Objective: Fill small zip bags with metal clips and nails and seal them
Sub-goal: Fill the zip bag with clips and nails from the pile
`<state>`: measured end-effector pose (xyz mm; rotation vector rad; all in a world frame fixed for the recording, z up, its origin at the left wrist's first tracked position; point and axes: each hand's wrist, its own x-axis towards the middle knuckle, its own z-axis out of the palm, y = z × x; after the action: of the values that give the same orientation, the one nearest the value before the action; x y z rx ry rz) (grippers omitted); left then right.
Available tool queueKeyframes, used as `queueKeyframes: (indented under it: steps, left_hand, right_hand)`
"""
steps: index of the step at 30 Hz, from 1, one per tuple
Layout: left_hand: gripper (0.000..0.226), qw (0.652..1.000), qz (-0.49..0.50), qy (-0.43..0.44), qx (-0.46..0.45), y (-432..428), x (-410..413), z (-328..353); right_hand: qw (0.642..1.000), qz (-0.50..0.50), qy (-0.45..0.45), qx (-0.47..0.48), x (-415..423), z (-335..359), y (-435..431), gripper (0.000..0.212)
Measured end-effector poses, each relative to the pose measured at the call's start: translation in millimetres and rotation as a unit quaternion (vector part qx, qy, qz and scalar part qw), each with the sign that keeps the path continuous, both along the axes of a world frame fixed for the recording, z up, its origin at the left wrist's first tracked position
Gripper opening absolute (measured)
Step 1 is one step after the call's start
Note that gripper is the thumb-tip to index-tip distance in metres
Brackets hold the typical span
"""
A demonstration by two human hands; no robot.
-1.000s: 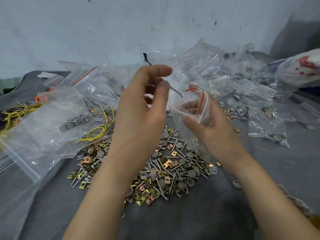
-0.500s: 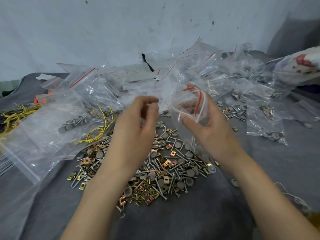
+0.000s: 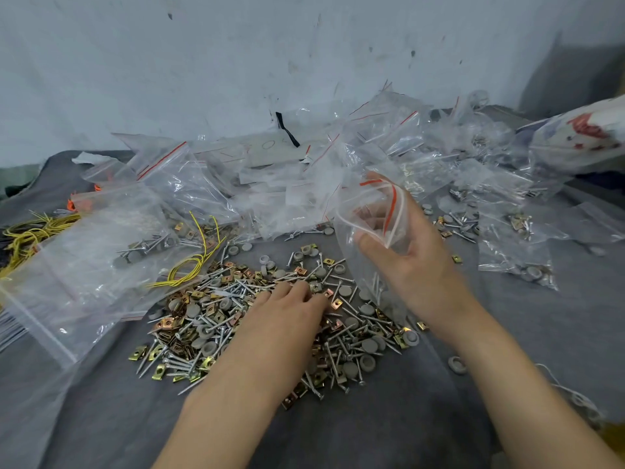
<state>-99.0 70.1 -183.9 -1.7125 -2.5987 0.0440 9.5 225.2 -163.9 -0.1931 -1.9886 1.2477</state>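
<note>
Head view: right hand (image 3: 417, 262), 2 o'clock, pinches seemingly limp, slick bag (image 3: 363, 267) by its rim; left hand (image 3: 287, 313) touches pile (image 3: 209, 319), grasp unclear.

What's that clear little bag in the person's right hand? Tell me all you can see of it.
The bag is small, clear, crinkly plastic with a red strip along its zip mouth, which is held open. The right hand grips it near the top, fingers showing through. Its bottom hangs at the right edge of the pile; a few nails seem to lie inside.
</note>
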Motion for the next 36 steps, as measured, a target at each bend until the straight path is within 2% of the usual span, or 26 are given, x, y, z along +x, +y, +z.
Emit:
queueKeyframes:
  steps: [2,6,8,12,20,27,33,36]
  left_hand:
    - [0.062,1.0,0.019,0.002,0.003,1.5,1.0,0.2]
    - [0.031,0.999,0.024,0.01,0.045,5.6,1.8,0.5]
    - [0.021,0.997,0.025,-0.014,0.074,5.7,-0.4,1.0]
    - [0.019,0.987,0.044,-0.09,0.127,1.2,-5.3,3.9]
    - [0.03,0.99,0.053,-0.006,0.127,6.9,-5.4,-4.7]
    - [0.034,0.997,-0.003,0.001,0.083,23.4,-2.7,-13.8]
    - [0.022,0.994,0.045,0.01,0.099,36.4,3.4,-19.1]
    - [0.023,0.99,0.07,-0.032,0.118,38.9,3.6,-19.4]
  right_hand:
    - [1.0,0.002,0.002,-0.003,0.0,0.0,0.5,0.055]
    - [1.0,0.009,0.005,-0.002,0.2,0.0,1.0,0.055]
    - [1.0,0.011,0.006,-0.005,0.5,0.2,1.6,0.055]
    - [1.0,0.006,0.008,-0.003,0.8,1.3,2.8,0.054]
    - [1.0,-0.003,0.008,-0.002,1.0,0.1,4.2,0.054]
    - [1.0,-0.001,0.007,0.0,-0.5,-1.2,5.0,0.055]
    - [1.0,-0.005,0.018,-0.003,-1.5,-0.6,6.7,0.051]
    - [1.0,-0.012,0.027,-0.008,0.8,1.6,10.3,0.049]
